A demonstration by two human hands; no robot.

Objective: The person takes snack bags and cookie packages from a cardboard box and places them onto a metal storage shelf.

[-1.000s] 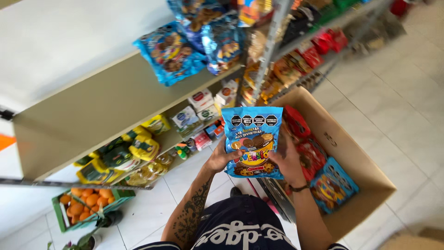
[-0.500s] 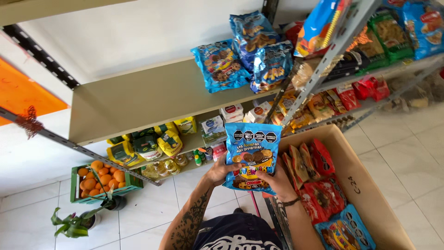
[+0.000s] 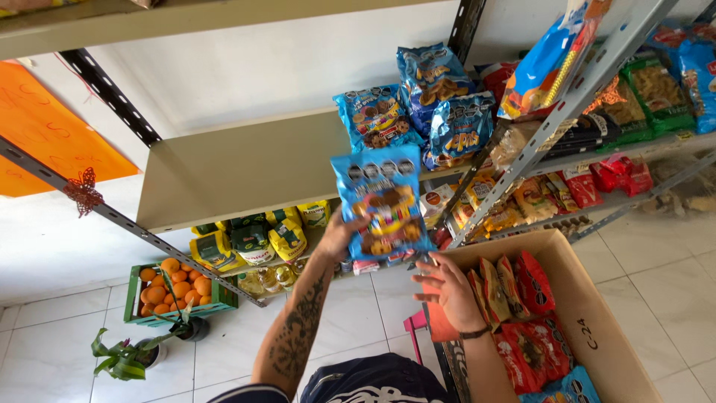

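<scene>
Fingers of my left hand (image 3: 339, 237) grip the blue cookie bag (image 3: 382, 203) at its side, and it has gone up higher, close to the cream shelf (image 3: 224, 175) where other blue bags (image 3: 414, 112) lie. Next over, my right hand (image 3: 446, 287) has let go and hangs loose above the cardboard box (image 3: 597, 328) of red packs (image 3: 533, 321).

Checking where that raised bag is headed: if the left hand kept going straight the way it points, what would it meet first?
The left hand lifts a blue cookie bag up toward the beige shelf. Straight on, it would likely meet the blue bags already on the shelf first, though depth is hard to judge.
</scene>
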